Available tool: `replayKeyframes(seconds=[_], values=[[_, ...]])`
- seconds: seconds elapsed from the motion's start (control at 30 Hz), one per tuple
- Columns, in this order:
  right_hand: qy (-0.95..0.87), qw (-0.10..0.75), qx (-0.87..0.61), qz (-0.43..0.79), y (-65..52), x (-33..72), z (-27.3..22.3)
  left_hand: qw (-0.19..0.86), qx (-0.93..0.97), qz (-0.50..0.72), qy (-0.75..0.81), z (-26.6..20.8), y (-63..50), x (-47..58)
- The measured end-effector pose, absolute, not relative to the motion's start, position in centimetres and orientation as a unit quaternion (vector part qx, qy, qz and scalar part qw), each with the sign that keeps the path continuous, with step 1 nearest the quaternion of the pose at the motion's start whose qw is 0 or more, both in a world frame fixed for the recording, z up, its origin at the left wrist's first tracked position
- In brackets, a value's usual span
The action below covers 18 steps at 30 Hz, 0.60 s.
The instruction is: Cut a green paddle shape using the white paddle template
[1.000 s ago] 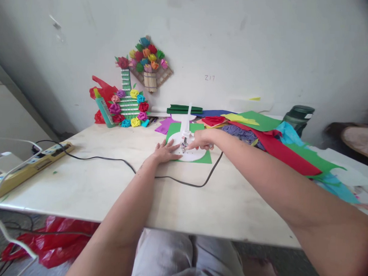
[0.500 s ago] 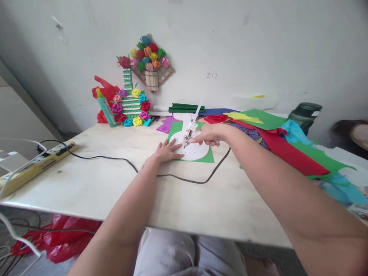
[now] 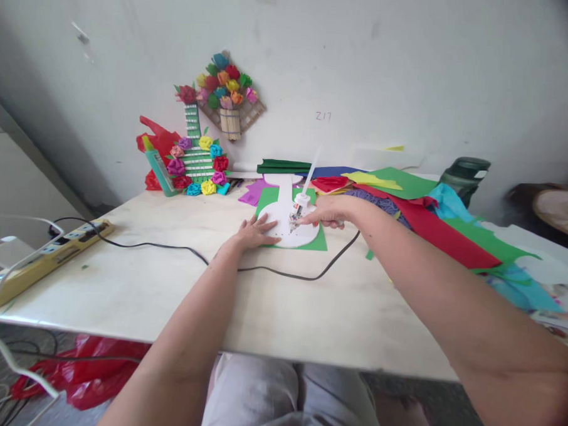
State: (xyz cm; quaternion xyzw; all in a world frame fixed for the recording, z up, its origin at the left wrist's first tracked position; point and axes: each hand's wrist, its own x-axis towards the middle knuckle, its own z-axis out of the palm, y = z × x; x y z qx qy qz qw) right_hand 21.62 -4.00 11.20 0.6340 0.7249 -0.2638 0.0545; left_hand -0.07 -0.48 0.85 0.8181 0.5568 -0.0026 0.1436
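My right hand (image 3: 328,214) is wrapped around a hot glue gun (image 3: 297,217). A pale glue stick (image 3: 312,170) sticks up from its back, and its nozzle points down at a white guitar-shaped cutout (image 3: 286,210). I cannot tell if the nozzle touches the surface. Under the cutout lies a green paper sheet (image 3: 318,243), its corners showing around the rounded body. My left hand (image 3: 255,231) rests flat with fingers spread on the left edge of the cutout and the sheet.
A black cord (image 3: 285,276) crosses the table to a yellow power strip (image 3: 51,256). Behind stand a flower-trimmed guitar craft (image 3: 198,156) and a green glue bottle (image 3: 158,168). Coloured papers (image 3: 446,223) pile up at right, near a dark bottle (image 3: 462,177).
The glue gun has moved a little to the right over the cutout with my right hand. My left hand stays on the cutout. The view has shifted slightly.
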Motion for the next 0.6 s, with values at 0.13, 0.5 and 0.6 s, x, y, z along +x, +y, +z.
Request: replayKeyframes(seconds=[0.13,0.5,0.6], values=[[0.728,0.048,0.628,-0.272,-3.99,21.61,11.01,0.141,0.819,-0.002,0.556,0.77,-0.4,-0.07],[0.722,0.045,0.636,-0.268,-3.74,21.44,10.68,0.141,0.819,0.003,0.556,0.69,-0.39,-0.09],[0.72,0.045,0.638,-0.269,-3.54,21.43,10.53,0.145,0.819,0.005,0.555,0.59,-0.3,-0.1]])
